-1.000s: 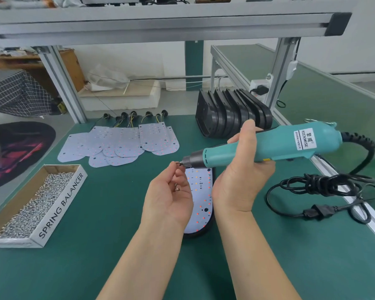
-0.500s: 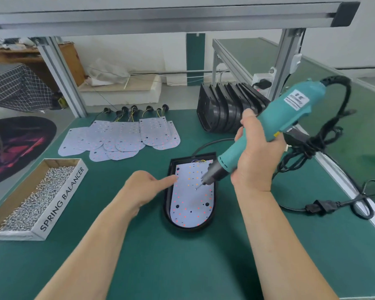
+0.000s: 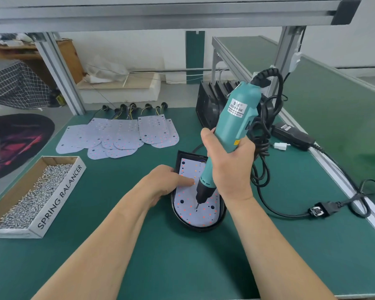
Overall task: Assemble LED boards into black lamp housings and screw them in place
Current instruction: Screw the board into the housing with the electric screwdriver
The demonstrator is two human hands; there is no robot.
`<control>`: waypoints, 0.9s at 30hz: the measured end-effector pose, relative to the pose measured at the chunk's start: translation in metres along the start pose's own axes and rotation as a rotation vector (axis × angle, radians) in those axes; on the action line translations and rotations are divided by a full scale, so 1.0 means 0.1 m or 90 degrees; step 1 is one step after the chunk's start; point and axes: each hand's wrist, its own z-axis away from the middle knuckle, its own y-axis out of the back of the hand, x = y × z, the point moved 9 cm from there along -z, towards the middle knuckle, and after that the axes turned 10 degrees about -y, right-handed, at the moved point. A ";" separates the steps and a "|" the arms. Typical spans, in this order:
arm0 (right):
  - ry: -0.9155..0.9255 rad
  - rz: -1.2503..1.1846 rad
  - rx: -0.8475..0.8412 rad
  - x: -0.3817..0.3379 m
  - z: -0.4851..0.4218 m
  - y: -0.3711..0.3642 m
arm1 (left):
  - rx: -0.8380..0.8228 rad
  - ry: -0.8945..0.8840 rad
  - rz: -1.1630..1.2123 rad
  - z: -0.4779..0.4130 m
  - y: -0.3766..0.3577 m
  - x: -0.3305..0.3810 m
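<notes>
Head view: right hand (image 3: 230,169) wraps its fingers around the teal driver (image 3: 234,124), held near upright at frame centre, bit tip down on the LED board (image 3: 187,205). The board sits inside the black housing (image 3: 195,228) on the green table (image 3: 160,256). Left hand (image 3: 162,182) presses a straight index finger on the board; its other fingers are tucked, contents unclear. Screw box (image 3: 60,203) lower left. Spare boards (image 3: 121,135) upper centre-left, stacked housings (image 3: 206,109) behind the driver.
</notes>
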 end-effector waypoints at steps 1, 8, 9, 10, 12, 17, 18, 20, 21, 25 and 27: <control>-0.001 0.001 0.002 0.00 0.00 0.01 | 0.001 0.002 0.001 0.00 0.00 0.00; 0.005 0.013 0.005 -0.02 0.00 0.01 | 0.005 0.001 0.007 -0.02 0.01 -0.03; 0.007 0.014 0.004 -0.03 0.00 0.00 | 0.007 -0.001 0.001 -0.02 0.01 -0.03; 0.008 0.017 0.001 -0.03 0.01 0.00 | 0.010 -0.003 -0.005 -0.02 0.01 -0.03; 0.012 0.024 -0.008 -0.04 0.02 -0.03 | 0.016 -0.007 -0.008 -0.04 0.02 -0.04; 0.022 0.030 -0.022 -0.06 0.03 -0.06 | 0.016 -0.011 -0.020 -0.05 0.03 -0.05; 0.022 0.029 -0.022 -0.06 0.03 -0.06 | 0.015 -0.011 -0.020 -0.05 0.03 -0.05; 0.020 0.029 -0.021 -0.05 0.03 -0.05 | 0.011 -0.012 -0.022 -0.05 0.03 -0.05; 0.019 0.029 -0.020 -0.05 0.03 -0.05 | 0.011 -0.013 -0.021 -0.05 0.03 -0.05; 0.021 0.024 -0.036 -0.05 0.05 -0.07 | 0.015 -0.015 -0.025 -0.06 0.04 -0.06; 0.027 0.025 -0.051 -0.05 0.07 -0.10 | 0.013 -0.019 -0.018 -0.07 0.03 -0.06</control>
